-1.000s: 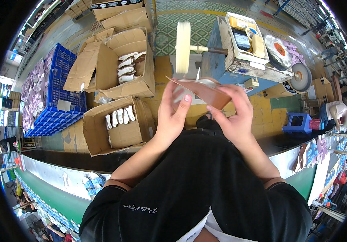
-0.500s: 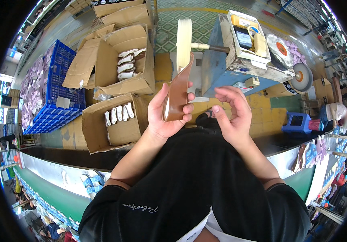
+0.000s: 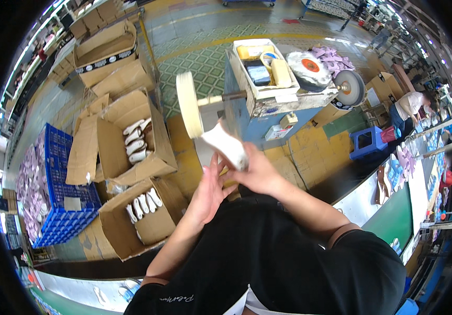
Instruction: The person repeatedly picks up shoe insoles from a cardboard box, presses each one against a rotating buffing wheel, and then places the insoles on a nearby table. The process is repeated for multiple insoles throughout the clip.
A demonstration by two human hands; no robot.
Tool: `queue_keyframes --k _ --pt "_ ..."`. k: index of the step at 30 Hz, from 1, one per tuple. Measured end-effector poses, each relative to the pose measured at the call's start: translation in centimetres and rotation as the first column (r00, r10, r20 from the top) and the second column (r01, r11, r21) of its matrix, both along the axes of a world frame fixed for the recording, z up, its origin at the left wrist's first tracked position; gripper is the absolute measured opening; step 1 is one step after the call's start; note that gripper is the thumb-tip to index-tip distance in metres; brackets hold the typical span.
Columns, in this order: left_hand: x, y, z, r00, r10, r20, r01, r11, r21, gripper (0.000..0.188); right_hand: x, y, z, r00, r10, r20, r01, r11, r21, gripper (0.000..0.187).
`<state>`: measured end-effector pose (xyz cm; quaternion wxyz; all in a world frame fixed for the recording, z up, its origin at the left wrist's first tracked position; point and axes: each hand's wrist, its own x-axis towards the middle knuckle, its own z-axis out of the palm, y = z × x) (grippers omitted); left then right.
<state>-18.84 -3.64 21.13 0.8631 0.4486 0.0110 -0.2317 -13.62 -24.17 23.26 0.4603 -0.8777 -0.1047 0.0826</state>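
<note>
My right hand (image 3: 260, 170) is closed on a sole-shaped piece (image 3: 225, 143), its white face up and somewhat blurred by motion. The far end of the piece tilts toward the rim of a cream buffing wheel (image 3: 188, 105); whether they touch I cannot tell. Close beneath the near end, my left hand (image 3: 209, 191) has its fingers apart and seems to hold nothing. Its fingertips lie partly behind the piece.
Cardboard boxes with white pieces, a nearer one (image 3: 118, 231) and a farther one (image 3: 111, 131), stand left beside a blue crate (image 3: 73, 210). Right of the wheel is a blue machine (image 3: 252, 126), bearing a tray (image 3: 286, 97) and a grey wheel (image 3: 351, 88). A blue stool (image 3: 365, 144) stands farther right.
The piece has passed from my left hand to my right and turned from its brown face to its white one. My view has swung, so the machine sits further left.
</note>
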Motion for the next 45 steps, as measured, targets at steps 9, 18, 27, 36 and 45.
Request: queue_keyframes --k 9,18,27,36,45 --pt "0.3 1.8 -3.4 0.983 -0.011 -0.184 0.086 0.910 0.404 0.088 23.6 -7.7 2.8 0.857 -0.406 0.316 0.510 0.751 -0.420 0.092" --pt "1.9 3.8 -5.2 0.969 -0.144 -0.202 0.227 0.844 0.485 0.079 8.5 -4.7 -6.2 0.727 -0.426 0.538 0.584 0.796 -0.158 0.079" --pt "3.2 1.7 -6.5 0.922 -0.255 -0.291 0.381 0.730 0.567 0.065 -22.6 -22.3 -14.2 0.553 -0.780 0.293 0.801 0.401 -0.445 0.059" --pt "3.2 -3.1 -5.2 0.902 -0.414 -0.123 0.405 0.712 0.573 0.062 -32.2 -36.4 -15.3 0.537 -0.838 -0.090 0.638 0.474 -0.607 0.068" --pt "0.2 -0.8 -6.8 0.911 -0.361 -0.197 0.402 0.680 0.613 0.055 -29.6 -37.2 -14.8 0.666 -0.744 -0.063 0.427 0.449 -0.785 0.079"
